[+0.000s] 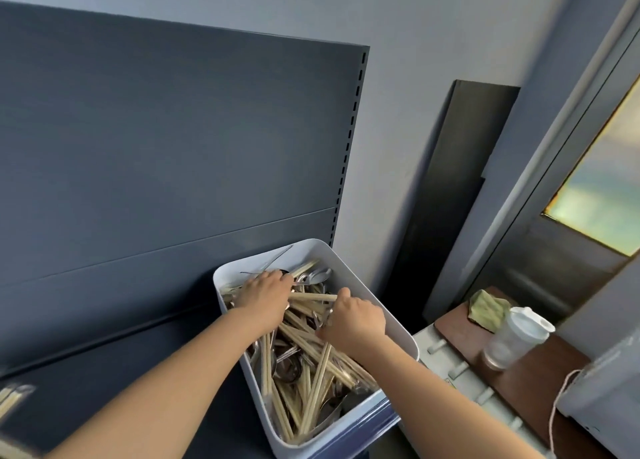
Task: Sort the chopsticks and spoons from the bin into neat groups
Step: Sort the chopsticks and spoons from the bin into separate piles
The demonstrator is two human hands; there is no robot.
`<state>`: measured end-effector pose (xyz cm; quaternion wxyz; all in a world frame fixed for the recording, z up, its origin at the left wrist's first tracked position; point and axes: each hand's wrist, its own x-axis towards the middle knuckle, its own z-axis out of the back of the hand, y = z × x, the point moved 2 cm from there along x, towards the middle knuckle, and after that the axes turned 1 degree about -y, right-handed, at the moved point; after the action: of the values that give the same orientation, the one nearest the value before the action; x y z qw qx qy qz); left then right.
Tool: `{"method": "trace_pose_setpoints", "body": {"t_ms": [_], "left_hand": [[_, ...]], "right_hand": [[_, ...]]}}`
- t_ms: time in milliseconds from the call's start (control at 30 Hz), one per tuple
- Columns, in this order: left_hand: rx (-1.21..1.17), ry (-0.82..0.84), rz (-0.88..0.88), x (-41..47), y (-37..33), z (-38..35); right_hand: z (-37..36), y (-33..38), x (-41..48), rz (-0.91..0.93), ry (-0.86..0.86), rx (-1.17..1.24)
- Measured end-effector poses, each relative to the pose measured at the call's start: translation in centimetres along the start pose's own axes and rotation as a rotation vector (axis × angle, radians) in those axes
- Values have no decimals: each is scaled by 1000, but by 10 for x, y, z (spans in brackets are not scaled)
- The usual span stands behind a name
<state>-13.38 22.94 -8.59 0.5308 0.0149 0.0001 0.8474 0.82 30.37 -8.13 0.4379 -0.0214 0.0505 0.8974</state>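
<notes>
A white rectangular bin (388, 316) stands on the dark shelf, full of mixed pale wooden chopsticks (311, 351) and metal spoons (320, 275). Both my hands are inside it. My left hand (265, 290) lies palm down near the bin's far left part, fingers closed around a bundle of chopsticks that sticks out to the right. My right hand (356, 320) is in the middle of the bin, fingers pinched on a chopstick that runs down toward me. A blurred group of chopsticks (12, 398) lies on the shelf at the far left edge.
The dark blue shelf back panel (173, 146) rises behind the bin. To the right is a brown board (540, 361) carrying a clear lidded cup (517, 337) and a green sponge (488, 309). A white cord (557, 406) hangs at the lower right.
</notes>
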Motion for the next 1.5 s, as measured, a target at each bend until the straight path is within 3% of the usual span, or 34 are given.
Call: {"method": "trace_pose_setpoints", "body": {"t_ms": [167, 400, 500, 700, 800, 1000, 1233, 1500], "left_hand": [[43, -10, 36, -6, -8, 9], [-127, -318, 125, -17, -27, 38], [-73, -232, 159, -23, -27, 35], [68, 162, 362, -37, -20, 12], [53, 187, 390, -38, -25, 12], [-477, 5, 556, -18, -25, 31], [-1231, -164, 617, -11, -40, 61], [-1345, -465, 541, -47, -42, 115]], "right_hand": [[5, -14, 2, -34, 90, 240], [19, -26, -3, 13, -134, 526], [18, -24, 0, 0, -96, 525], [9, -22, 0, -37, 59, 543], [12, -22, 1, -59, 64, 570], [28, -25, -2, -89, 93, 771], [48, -20, -4, 58, -17, 1095], [74, 5, -18, 251, -110, 1174]]}}
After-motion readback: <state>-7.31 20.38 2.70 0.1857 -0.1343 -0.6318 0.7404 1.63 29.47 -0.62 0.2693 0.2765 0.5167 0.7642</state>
